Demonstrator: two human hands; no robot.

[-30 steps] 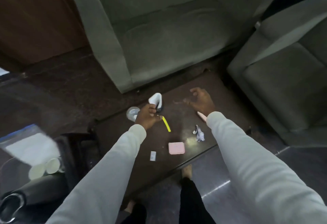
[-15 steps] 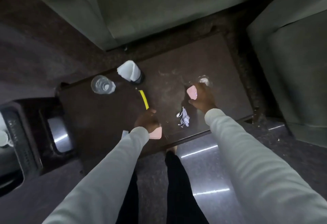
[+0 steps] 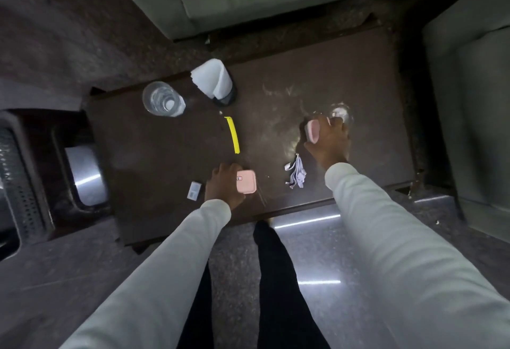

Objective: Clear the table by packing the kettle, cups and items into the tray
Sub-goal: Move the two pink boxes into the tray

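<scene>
Since half a second ago, little shifts; both hands stay put. I list: table (image 3: 317, 78); napkin holder (image 3: 214, 81); glass (image 3: 162, 99); right hand (image 3: 328, 139) gripping pink item (image 3: 313, 131); left hand (image 3: 223, 186) pinching pink box (image 3: 247, 181); yellow strip (image 3: 233, 136); crumpled wrapper (image 3: 296, 175).

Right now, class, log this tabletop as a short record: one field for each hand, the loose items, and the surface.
left hand: grips a pink square case at the table's near edge
right hand: holds a pink object, fingers on a clear glass
loose items: second clear glass, white napkins in a dark holder, yellow strip, crumpled wrapper, small white packet
surface: dark brown table
tray: not identifiable
</scene>
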